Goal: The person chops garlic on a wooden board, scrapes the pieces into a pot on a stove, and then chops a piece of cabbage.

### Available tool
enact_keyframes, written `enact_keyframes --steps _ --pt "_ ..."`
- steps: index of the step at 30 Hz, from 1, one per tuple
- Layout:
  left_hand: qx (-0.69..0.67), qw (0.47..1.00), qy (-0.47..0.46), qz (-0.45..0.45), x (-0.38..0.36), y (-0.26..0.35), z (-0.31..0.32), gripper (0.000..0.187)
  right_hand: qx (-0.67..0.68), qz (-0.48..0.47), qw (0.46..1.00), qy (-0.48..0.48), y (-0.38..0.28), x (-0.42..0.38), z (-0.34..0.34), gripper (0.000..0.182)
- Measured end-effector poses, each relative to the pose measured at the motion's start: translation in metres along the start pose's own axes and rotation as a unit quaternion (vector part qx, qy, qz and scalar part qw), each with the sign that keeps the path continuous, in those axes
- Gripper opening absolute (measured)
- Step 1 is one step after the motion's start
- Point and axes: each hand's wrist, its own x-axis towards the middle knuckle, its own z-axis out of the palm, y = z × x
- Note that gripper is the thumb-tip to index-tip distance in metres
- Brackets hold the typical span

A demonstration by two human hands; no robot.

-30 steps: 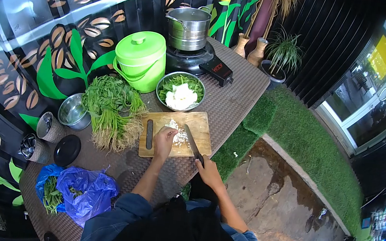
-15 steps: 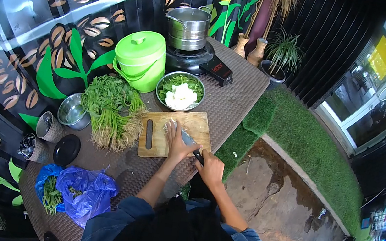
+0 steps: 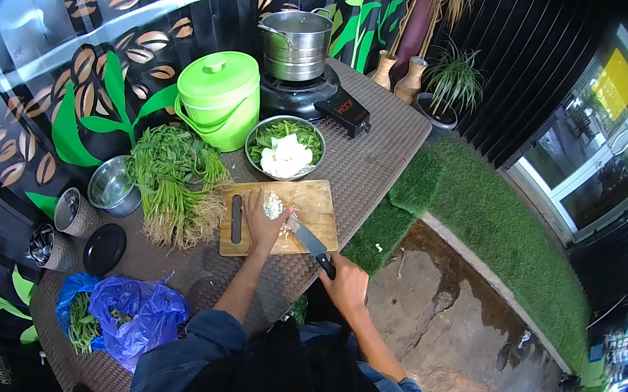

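Evidently, the knife [image 3: 307, 236] was gripped by the closed right hand [image 3: 350, 284]; edge clearance was advised for the open left hand [image 3: 264, 227], palm contents unverified.

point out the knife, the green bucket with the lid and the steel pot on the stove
knife [image 3: 307, 236], head view, on the middle of the blade
green bucket [image 3: 217, 117], head view, on the front of its body
steel pot [image 3: 295, 54], head view, on its outer side wall
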Motion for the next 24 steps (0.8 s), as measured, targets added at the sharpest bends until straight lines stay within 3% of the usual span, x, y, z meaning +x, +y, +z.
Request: enact_keyframes --steps 4,6,7,9,10,13,15,18,19,21,24 --pt "-0.032 0.999 0.01 -0.011 0.004 0.004 -0.008 0.07 0.012 0.006 1.0 0.001 0.005 -0.004 -0.001 0.025" --pt "-0.033 0.995 -0.013 -0.094 0.003 0.01 -0.016 0.049 0.017 0.016 1.0 -0.002 0.009 -0.005 0.0 0.024" --pt "-0.032 0.995 -0.013 -0.095 0.003 0.005 -0.015 0.049 0.027 0.022 0.999 0.002 0.011 -0.005 -0.001 0.024" --pt "-0.15 0.974 -0.108 -0.131 0.003 -0.004 -0.016 0.034 0.038 0.027 0.999 0.005 0.014 -0.005 0.0 0.024" --pt "-0.149 0.974 -0.106 -0.132 0.0 -0.005 -0.017 0.034 0.042 0.036 0.998 0.005 0.016 -0.005 0.002 0.025" --pt "-0.175 0.974 -0.094 -0.111 -0.007 -0.015 -0.012 0.019 0.044 0.052 0.998 -0.007 0.013 -0.003 0.003 0.026" --pt "-0.159 0.982 -0.02 0.101 -0.005 -0.023 -0.006 0.017 0.041 0.06 0.997 -0.018 0.011 -0.001 0.004 0.026" --pt "-0.097 0.98 0.003 0.173 -0.008 -0.017 -0.017 0.014 0.045 0.063 0.997 -0.015 0.009 0.003 0.012 0.027" --pt "-0.095 0.98 0.005 0.173 -0.009 -0.012 -0.022 0.014 0.052 0.062 0.997 -0.013 0.009 0.005 0.015 0.027" --pt "-0.143 0.984 -0.096 0.05 -0.009 -0.007 -0.029 0.013 0.059 0.059 0.996 -0.01 0.009 0.008 0.019 0.027" --pt "-0.115 0.987 -0.083 0.078 -0.007 -0.01 -0.027 0.012 0.062 0.046 0.997 -0.011 0.009 0.011 0.022 0.027"
